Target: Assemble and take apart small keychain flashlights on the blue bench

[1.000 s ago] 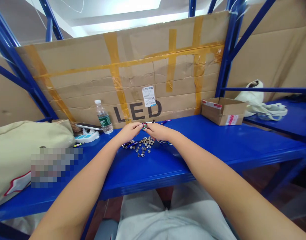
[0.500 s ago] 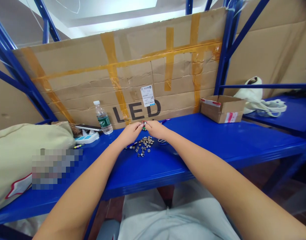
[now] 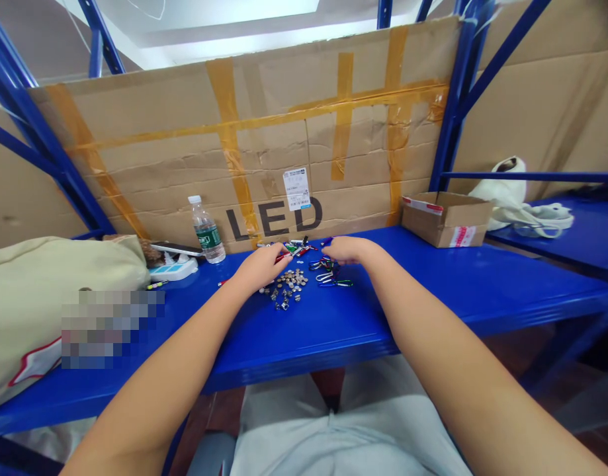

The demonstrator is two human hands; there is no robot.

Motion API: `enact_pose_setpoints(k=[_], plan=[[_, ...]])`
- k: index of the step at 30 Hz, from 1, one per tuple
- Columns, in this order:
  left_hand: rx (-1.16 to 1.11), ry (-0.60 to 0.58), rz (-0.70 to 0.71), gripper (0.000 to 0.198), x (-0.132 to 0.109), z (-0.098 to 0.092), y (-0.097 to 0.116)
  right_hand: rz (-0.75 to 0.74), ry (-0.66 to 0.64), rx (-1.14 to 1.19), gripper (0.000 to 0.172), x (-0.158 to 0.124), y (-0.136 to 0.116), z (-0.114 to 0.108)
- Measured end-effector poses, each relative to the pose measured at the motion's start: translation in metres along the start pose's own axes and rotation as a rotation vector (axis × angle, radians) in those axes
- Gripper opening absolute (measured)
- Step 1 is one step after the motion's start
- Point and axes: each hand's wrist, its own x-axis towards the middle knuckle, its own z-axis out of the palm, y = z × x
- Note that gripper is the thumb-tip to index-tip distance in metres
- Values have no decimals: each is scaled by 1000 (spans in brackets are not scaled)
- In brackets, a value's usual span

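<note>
My left hand [image 3: 264,264] has thumb and fingers closed on a red pen-like item [image 3: 282,256], over the left side of the small parts. My right hand [image 3: 346,250] is lowered at several coloured carabiners [image 3: 327,271], its fingers curled and pointing left; what its fingertips hold, if anything, is hidden. Between and in front of the hands lies a pile of small round metal pieces [image 3: 292,280], with a few metal clips [image 3: 284,305] nearer me. Behind the pile is a row of coloured pen-like items [image 3: 304,247].
On the blue table [image 3: 433,284] stand a water bottle [image 3: 207,231] and a white power strip [image 3: 173,270] with a phone [image 3: 177,248] behind. A beige bag [image 3: 60,284] lies left. An open cardboard box [image 3: 445,221] sits right, and a large cardboard sheet [image 3: 174,158] rises behind.
My hands, together before, have parted. The right one moved right to the carabiners; the left now shows a red item. The carabiners and the row behind the pile have come into view.
</note>
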Motion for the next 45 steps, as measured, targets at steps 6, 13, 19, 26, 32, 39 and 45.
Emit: enact_pose_setpoints(k=[6,13,19,26,32,39,45], plan=[[-23,15,26,24,2,4,-7,38,-63,29,50,4,-4,12],[64,63,141,18,3,10,4,-248,-37,452,52,3,-38,40],[20,85,109,17,3,12,5,-302,190,327,45,8,-45,50],[-513,-51,-64,28,0,2,3,-493,411,411,44,2,-48,51],[-939,-296,-169,47,-2,3,-10,-667,503,372,44,-2,-52,51],[-229,204,77,19,7,9,-4,-321,292,522,41,14,-46,58],[-383,63,30,28,5,6,0,-387,346,503,44,11,-45,57]])
